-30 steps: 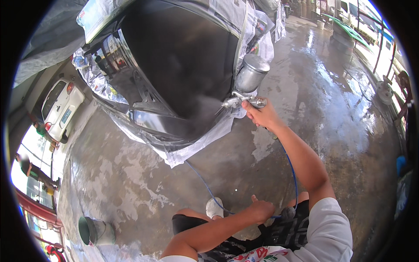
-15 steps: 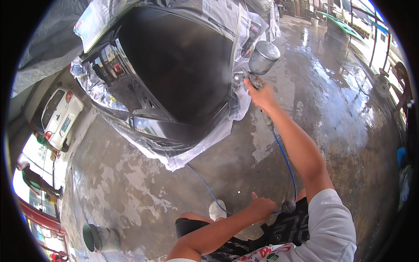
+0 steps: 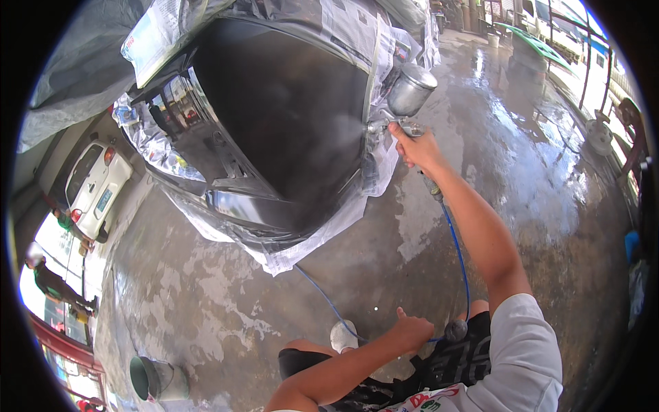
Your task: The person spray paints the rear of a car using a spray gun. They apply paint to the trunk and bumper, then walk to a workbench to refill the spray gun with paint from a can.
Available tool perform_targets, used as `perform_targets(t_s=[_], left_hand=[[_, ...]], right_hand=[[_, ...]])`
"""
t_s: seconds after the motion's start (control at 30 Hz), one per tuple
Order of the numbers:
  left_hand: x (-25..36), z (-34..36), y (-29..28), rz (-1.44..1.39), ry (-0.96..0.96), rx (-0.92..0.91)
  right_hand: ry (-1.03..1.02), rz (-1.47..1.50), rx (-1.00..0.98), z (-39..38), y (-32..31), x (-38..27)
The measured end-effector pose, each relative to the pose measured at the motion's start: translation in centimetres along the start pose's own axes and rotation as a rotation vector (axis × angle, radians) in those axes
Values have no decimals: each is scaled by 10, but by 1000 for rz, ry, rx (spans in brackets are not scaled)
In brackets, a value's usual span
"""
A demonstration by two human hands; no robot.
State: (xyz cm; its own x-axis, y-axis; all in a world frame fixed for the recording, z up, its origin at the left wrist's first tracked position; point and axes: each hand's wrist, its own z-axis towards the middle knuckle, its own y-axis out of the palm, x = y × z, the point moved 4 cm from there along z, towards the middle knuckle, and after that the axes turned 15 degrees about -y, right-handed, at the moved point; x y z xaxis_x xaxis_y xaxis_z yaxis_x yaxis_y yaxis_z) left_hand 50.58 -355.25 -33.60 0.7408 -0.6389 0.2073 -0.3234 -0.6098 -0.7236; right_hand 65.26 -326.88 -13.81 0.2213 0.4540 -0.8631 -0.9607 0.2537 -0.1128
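My right hand [image 3: 417,147] is closed round the grip of a metal spray gun [image 3: 381,127], with a silver paint cup [image 3: 412,89] on top. The nozzle points left, close to the right edge of a dark car panel [image 3: 288,103], and faint mist hangs over that panel. Newspaper and plastic sheeting [image 3: 322,237] border it. From the gun's handle a blue air hose [image 3: 458,247] drops to a round grey fitting [image 3: 455,330] by my knee. My left hand [image 3: 412,331] is curled with the thumb out; the hose runs in under it, its fingers partly hidden.
A bucket [image 3: 158,380] stands on the wet concrete floor [image 3: 226,302] at lower left. A white car [image 3: 99,182] and a person in dark clothes [image 3: 58,281] are at the left. Grey sheeting [image 3: 82,75] hangs at upper left; a green panel [image 3: 539,47] lies at upper right.
The spray gun has shifted only slightly along the panel's right edge, and my right wrist has turned a little. The mist has changed shape. My left hand stays by my lap.
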Motion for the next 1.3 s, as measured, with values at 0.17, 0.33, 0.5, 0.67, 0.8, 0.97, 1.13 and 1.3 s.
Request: perform_targets(t_s=[0.17,0.33,0.5,0.67,0.8,0.97,1.13,1.3], left_hand=[[0,3,12,-91,51,222],[4,-3,-2,-16,22,227],[-2,-10,5,50,11,212],[4,-12,4,52,67,59],[5,-5,11,-6,96,25],[0,4,15,-40,106,87],[-8,5,10,-76,106,218],[-6,0,2,-12,134,340]], right_hand=[[-4,-219,239,70,-37,24],[-165,-299,341,89,-42,33],[73,109,-44,-3,20,-17],[120,260,-292,-68,46,-63],[71,198,-315,-57,29,-73],[-14,22,4,28,-14,-34],[-3,-167,199,94,-45,-5],[-255,-286,353,106,-46,0]])
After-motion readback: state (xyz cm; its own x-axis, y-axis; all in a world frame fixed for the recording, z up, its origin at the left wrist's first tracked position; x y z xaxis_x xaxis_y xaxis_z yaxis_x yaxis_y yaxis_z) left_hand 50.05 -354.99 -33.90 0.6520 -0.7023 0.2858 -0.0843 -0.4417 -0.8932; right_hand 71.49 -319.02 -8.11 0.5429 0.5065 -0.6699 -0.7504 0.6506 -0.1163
